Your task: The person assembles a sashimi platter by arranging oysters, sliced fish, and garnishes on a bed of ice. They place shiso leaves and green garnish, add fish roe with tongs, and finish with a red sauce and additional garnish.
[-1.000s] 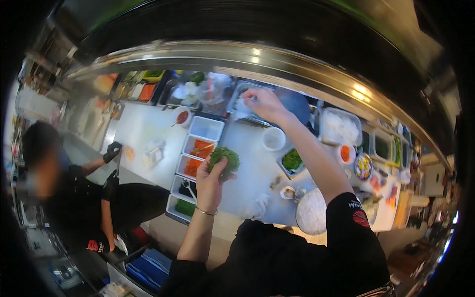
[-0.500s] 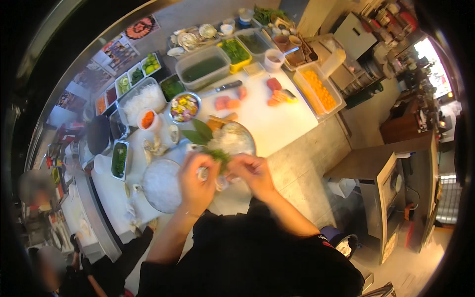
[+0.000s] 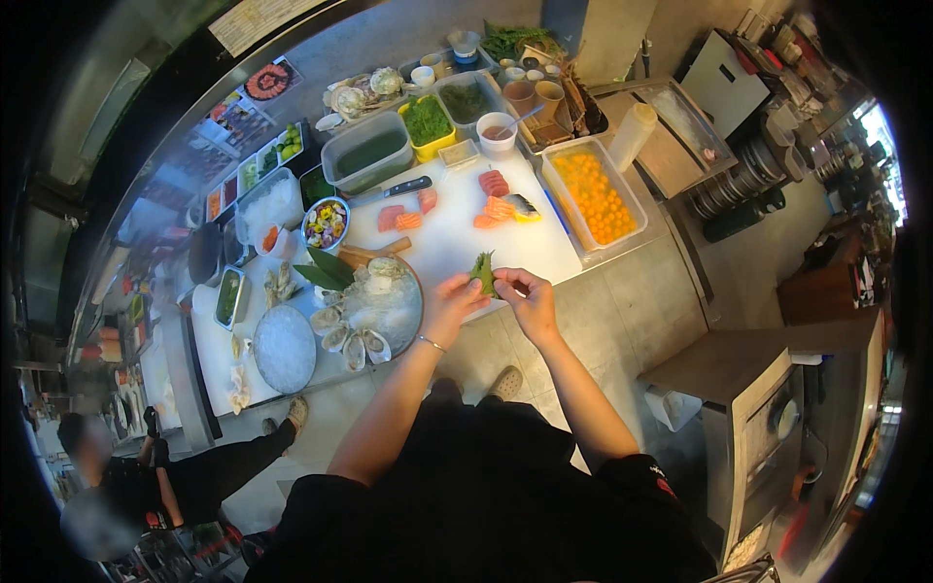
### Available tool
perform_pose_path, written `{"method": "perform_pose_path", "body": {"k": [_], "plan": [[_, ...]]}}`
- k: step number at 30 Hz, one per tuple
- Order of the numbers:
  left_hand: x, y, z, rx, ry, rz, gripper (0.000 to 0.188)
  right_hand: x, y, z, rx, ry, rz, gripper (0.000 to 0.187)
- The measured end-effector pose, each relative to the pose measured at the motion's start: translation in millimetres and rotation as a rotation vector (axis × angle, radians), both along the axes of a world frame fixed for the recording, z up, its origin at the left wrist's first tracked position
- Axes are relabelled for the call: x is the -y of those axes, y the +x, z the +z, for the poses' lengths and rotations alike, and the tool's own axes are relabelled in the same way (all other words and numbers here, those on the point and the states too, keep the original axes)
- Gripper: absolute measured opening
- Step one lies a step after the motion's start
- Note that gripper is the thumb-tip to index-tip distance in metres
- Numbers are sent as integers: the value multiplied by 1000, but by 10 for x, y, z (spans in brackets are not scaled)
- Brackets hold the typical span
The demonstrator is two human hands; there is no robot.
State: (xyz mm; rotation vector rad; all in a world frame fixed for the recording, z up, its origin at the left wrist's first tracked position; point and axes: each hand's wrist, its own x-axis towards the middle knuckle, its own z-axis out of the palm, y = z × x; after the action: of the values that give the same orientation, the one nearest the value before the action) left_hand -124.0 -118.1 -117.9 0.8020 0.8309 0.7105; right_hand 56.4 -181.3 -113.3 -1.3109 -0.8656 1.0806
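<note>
Fingers [image 3: 465, 291] pinching greens [image 3: 483, 273]; shifted from oyster plate [image 3: 420, 313] toward board [image 3: 549, 243].

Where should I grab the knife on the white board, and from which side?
Likely best by the black handle, from above and the right: the knife lies flat, its handle end pointing right and blade left, with pink fish pieces just on its near side.

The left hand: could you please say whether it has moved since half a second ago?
Yes: the left hand has moved rightward relative to the oyster platter.
</note>
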Motion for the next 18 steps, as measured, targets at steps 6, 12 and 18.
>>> {"method": "perform_pose_path", "body": {"k": [6, 12, 18], "plan": [[27, 127, -69, -122, 38, 101, 30, -69, 125, -177, -266, -101, 149, 27], [-119, 185, -142, -619, 466, 312, 26, -395, 269, -455, 161, -483, 95, 28], [-276, 150, -229, -520, 380, 143, 29, -205, 417, -333, 700, -146, -140, 44]]}}
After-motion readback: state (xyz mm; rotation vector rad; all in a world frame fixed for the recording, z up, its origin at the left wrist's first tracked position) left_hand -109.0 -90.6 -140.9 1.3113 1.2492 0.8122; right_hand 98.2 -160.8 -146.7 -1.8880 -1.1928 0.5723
